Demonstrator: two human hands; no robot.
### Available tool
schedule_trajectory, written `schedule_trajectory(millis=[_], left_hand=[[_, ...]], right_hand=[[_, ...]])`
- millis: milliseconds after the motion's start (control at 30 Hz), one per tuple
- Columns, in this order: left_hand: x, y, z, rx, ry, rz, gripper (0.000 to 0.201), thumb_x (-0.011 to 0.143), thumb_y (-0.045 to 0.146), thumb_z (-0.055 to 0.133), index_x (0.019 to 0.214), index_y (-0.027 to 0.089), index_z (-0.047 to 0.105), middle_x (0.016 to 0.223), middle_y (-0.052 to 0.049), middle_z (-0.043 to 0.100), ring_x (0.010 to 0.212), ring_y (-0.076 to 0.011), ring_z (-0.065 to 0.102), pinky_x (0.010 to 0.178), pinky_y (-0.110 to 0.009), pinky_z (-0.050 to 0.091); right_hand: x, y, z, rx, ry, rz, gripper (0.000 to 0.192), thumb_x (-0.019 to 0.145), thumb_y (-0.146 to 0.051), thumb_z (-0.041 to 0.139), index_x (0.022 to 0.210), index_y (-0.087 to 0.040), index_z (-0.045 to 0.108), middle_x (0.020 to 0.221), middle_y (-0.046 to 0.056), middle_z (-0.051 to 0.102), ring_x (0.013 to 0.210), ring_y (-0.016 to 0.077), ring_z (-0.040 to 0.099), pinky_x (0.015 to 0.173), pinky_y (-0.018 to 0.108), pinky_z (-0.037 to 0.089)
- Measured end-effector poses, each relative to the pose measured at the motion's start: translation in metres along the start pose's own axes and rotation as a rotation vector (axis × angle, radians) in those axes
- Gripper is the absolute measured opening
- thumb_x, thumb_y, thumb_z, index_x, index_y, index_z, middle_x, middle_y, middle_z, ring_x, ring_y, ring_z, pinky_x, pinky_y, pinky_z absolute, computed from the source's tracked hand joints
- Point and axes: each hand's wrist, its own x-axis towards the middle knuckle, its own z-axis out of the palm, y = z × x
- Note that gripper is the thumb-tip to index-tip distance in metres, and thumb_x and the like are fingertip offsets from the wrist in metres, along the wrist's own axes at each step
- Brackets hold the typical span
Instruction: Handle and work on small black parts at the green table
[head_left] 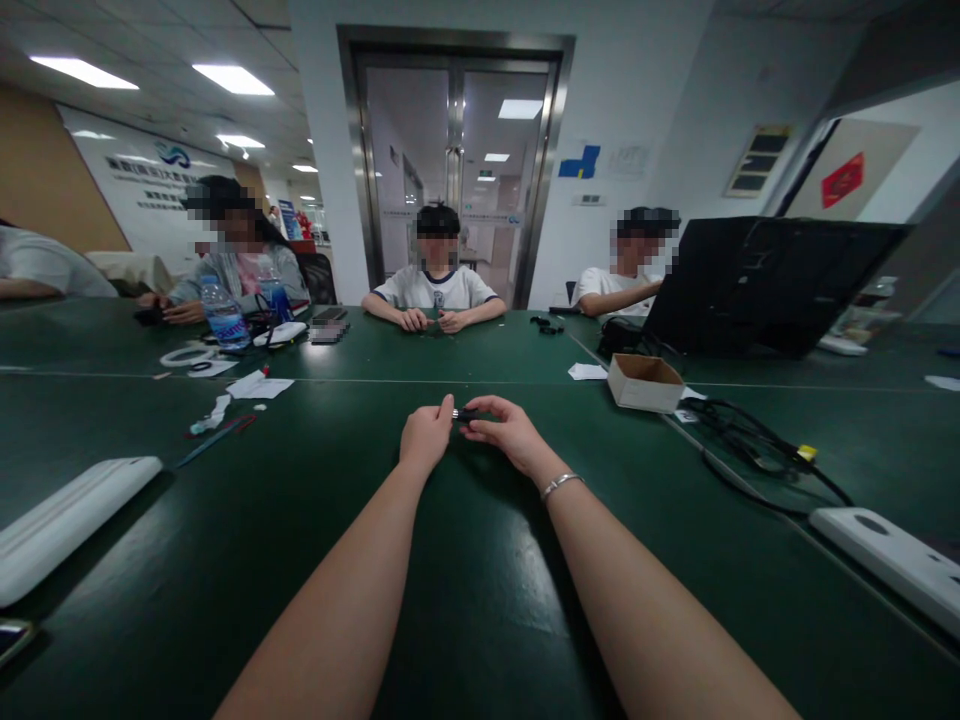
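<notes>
The small black object (469, 414) lies crosswise, long axis side to side, silvery end pinched by the person's left hand (427, 436), dark end by the right hand (510, 430).

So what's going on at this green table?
Someone has a small dark object between both hands: the left hand at its shiny end, the right hand at its dark end. It's too small to identify. Across the table sits another person, and an open box stands off to the right.
</notes>
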Motion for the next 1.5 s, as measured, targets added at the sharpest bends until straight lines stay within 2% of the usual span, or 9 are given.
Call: schedule_trajectory(millis=[133, 333, 567, 767, 867, 1033, 1200, 1367, 1500], left_hand=[[-0.002, -0.001, -0.002, -0.018, 0.002, -0.002, 0.060, 0.088, 0.060, 0.030, 0.054, 0.018, 0.056, 0.052, -0.004, 0.055, 0.051, -0.0168, 0.051, 0.055, -0.028, 0.032], [-0.002, -0.001, -0.003, -0.025, 0.001, 0.004, 0.060, 0.088, 0.060, 0.029, 0.054, 0.018, 0.056, 0.052, -0.004, 0.055, 0.049, -0.0167, 0.051, 0.054, -0.028, 0.032], [-0.005, 0.008, -0.005, 0.058, 0.000, -0.040, 0.058, 0.090, 0.055, 0.029, 0.058, 0.018, 0.060, 0.057, -0.005, 0.059, 0.053, -0.0166, 0.053, 0.054, -0.027, 0.032], [-0.008, 0.012, -0.005, 0.330, 0.006, 0.018, 0.056, 0.090, 0.054, 0.029, 0.068, 0.020, 0.067, 0.070, -0.008, 0.066, 0.065, -0.0205, 0.058, 0.056, -0.028, 0.032], [-0.013, 0.015, -0.005, 0.448, 0.012, 0.052, 0.057, 0.089, 0.056, 0.027, 0.075, 0.020, 0.069, 0.078, -0.010, 0.068, 0.071, -0.0231, 0.061, 0.060, -0.030, 0.037], [-0.023, 0.024, -0.006, 0.552, -0.067, 0.118, 0.062, 0.089, 0.060, 0.023, 0.075, 0.020, 0.069, 0.081, -0.012, 0.068, 0.075, -0.0253, 0.063, 0.067, -0.033, 0.044], [-0.031, 0.037, -0.013, 0.587, -0.225, 0.120, 0.073, 0.085, 0.069, 0.018, 0.084, 0.018, 0.071, 0.091, -0.017, 0.069, 0.087, -0.0326, 0.065, 0.075, -0.041, 0.046], [-0.043, 0.073, -0.045, 0.742, -0.362, 0.074, 0.071, 0.079, 0.073, 0.032, 0.085, 0.015, 0.072, 0.100, -0.023, 0.068, 0.100, -0.0368, 0.062, 0.083, -0.042, 0.045], [-0.081, 0.095, -0.117, 0.870, -0.351, 0.139, 0.057, 0.079, 0.067, 0.041, 0.079, 0.018, 0.070, 0.090, -0.017, 0.069, 0.091, -0.0324, 0.063, 0.080, -0.039, 0.044]], right_hand=[[-0.001, -0.003, 0.007, 0.031, 0.007, -0.016, 0.025, 0.065, -0.023, 0.081, 0.082, -0.015, 0.065, 0.085, 0.002, 0.063, 0.076, 0.0165, 0.067, 0.080, 0.034, 0.057], [0.003, 0.003, 0.005, -0.031, 0.042, -0.021, 0.041, 0.063, -0.015, 0.079, 0.102, -0.019, 0.067, 0.090, 0.001, 0.062, 0.083, 0.0162, 0.066, 0.085, 0.033, 0.054], [0.006, 0.006, 0.005, -0.452, 0.059, -0.136, 0.030, 0.068, -0.007, 0.067, 0.096, -0.017, 0.066, 0.097, 0.004, 0.066, 0.083, 0.0155, 0.063, 0.083, 0.032, 0.050], [-0.002, 0.004, 0.017, -0.927, 0.135, -0.269, 0.031, 0.064, -0.003, 0.068, 0.090, -0.019, 0.063, 0.090, 0.001, 0.066, 0.085, 0.0183, 0.060, 0.080, 0.034, 0.049], [-0.004, 0.009, 0.021, -0.845, 0.114, -0.229, 0.030, 0.064, -0.003, 0.070, 0.088, -0.018, 0.060, 0.089, 0.001, 0.067, 0.081, 0.0166, 0.063, 0.075, 0.029, 0.051], [-0.006, 0.013, 0.024, -0.553, 0.135, 0.023, 0.015, 0.074, -0.005, 0.061, 0.077, -0.017, 0.052, 0.066, -0.002, 0.063, 0.045, 0.0107, 0.057, 0.042, 0.020, 0.046], [-0.015, 0.002, 0.028, -0.335, 0.132, 0.104, 0.025, 0.071, 0.007, 0.055, 0.071, -0.016, 0.049, 0.055, -0.004, 0.061, 0.046, 0.0101, 0.061, 0.044, 0.016, 0.051], [-0.040, -0.019, 0.009, -0.283, 0.117, 0.206, 0.024, 0.071, -0.001, 0.068, 0.073, -0.016, 0.050, 0.065, 0.002, 0.066, 0.056, 0.0132, 0.067, 0.051, 0.019, 0.056], [-0.095, -0.051, -0.039, -0.333, 0.181, 0.242, 0.032, 0.063, -0.014, 0.081, 0.075, -0.016, 0.052, 0.084, 0.007, 0.070, 0.063, 0.0138, 0.068, 0.056, 0.020, 0.057]])
